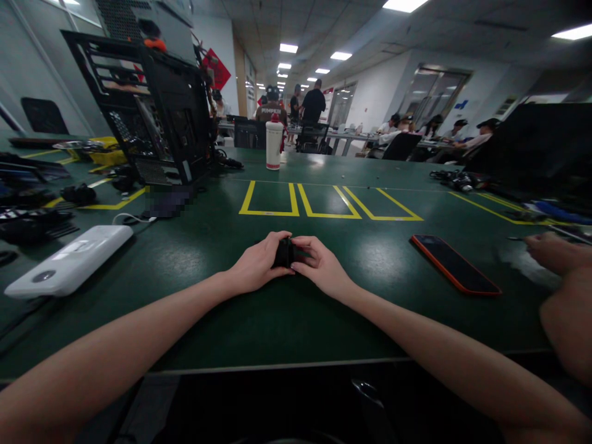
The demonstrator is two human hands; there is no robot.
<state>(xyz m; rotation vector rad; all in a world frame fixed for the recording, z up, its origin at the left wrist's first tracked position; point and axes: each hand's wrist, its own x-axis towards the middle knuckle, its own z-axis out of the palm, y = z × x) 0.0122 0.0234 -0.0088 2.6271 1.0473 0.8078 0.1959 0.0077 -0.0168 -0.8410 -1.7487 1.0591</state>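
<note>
Between my two hands, just above the green table [296, 333], is a small black object [283, 253]. My left hand [259, 262] grips its left side with thumb and fingers, hiding part of it. On the other side, my right hand [321, 265] has its thumb and fingertips curled against the object's right edge. What exactly the object is cannot be made out. Beyond the hands lie yellow tape outlines [330, 216] on the tabletop.
A white power bank [69, 262] lies at left, near a black computer case [171, 117]. A white bottle [274, 145] stands at the back. An orange-edged phone [456, 265] lies at right, beside another person's hand [555, 251].
</note>
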